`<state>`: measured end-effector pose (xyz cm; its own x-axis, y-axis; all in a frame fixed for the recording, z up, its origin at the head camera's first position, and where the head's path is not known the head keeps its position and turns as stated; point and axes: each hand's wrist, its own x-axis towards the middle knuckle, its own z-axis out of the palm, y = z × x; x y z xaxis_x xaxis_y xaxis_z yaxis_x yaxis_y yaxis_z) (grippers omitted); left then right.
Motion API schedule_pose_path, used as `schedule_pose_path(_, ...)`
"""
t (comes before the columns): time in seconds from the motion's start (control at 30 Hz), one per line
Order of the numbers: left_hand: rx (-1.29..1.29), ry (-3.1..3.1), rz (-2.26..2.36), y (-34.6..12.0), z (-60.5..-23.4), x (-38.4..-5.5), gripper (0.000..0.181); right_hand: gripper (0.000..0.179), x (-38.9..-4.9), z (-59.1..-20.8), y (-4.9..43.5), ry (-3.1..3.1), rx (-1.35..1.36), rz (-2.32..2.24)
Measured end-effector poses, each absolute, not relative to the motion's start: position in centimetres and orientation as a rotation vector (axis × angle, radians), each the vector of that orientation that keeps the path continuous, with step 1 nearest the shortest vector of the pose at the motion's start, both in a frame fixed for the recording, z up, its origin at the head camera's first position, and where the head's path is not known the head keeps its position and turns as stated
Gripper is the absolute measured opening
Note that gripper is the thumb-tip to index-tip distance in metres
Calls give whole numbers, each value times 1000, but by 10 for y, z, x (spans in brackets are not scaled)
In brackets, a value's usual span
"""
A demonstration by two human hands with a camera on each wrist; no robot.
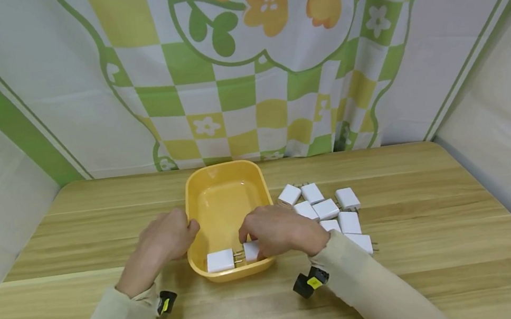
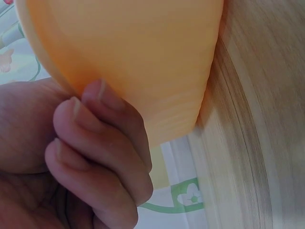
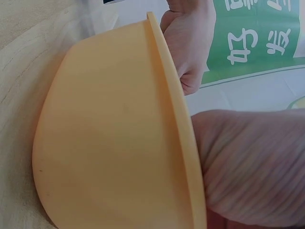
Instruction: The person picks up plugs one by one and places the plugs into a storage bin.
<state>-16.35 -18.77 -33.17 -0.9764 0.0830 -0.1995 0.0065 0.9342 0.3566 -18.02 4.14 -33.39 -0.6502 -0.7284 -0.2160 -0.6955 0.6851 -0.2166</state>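
Observation:
A yellow plastic bin (image 1: 222, 203) stands on the table. My left hand (image 1: 167, 238) grips its left rim; the left wrist view shows the fingers (image 2: 102, 143) curled at the bin's outer wall. Down inside the bin's near right corner, my right hand (image 1: 280, 229) pinches a white plug-in charger (image 1: 251, 250), partly covered by the fingers. Another white charger (image 1: 220, 261) lies to its left along the near wall, its prongs facing the held one. From the right wrist, the bin's wall (image 3: 109, 124) hides the right fingertips.
Several more white chargers (image 1: 326, 209) lie loosely grouped on the wooden table (image 1: 422, 267), just right of the bin. Some sit partly behind my right hand and wrist. A checked, flower-printed cloth (image 1: 237, 92) hangs at the table's far edge.

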Motion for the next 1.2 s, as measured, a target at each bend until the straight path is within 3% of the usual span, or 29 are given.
schedule_pose_path(0.5, 92, 2888, 534, -187, -334, -163, 39, 32, -181, -333, 46, 2585, -1140, -196)
schedule_pose_path(0.73, 91, 2895, 523, -187, -334, -162, 38, 33, -186, -319, 60, 2547, -1259, -472)
schedule_pose_path(1.2, 96, 2896, 523, -186, -333, -163, 36, 23, -203, -293, 102, 2804, -1097, -666)
